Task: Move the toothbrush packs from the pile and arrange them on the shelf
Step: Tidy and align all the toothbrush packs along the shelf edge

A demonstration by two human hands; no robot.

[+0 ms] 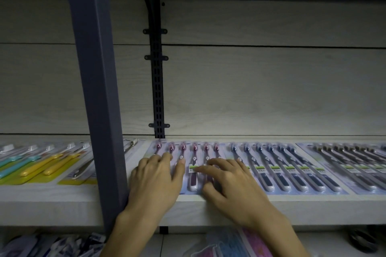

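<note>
Flat toothbrush packs lie side by side along the pale wooden shelf [313, 204]. A pack of purple-handled brushes [195, 165] sits just right of the post, with a blue-handled pack [271, 165] and a dark-handled pack [344, 162] further right. My left hand [154, 181] lies flat on the left part of the purple pack, fingers spread. On the same pack's right half rests my right hand [227, 183], fingertips touching the blister, thumb at the pack's front edge. Neither hand grips anything.
A purple-grey upright post [98, 100] stands at the shelf front, close to my left wrist. Left of it lie packs with yellow and teal brushes [41, 165]. A black slotted bracket [157, 89] runs up the back wall. More packages [229, 244] lie below.
</note>
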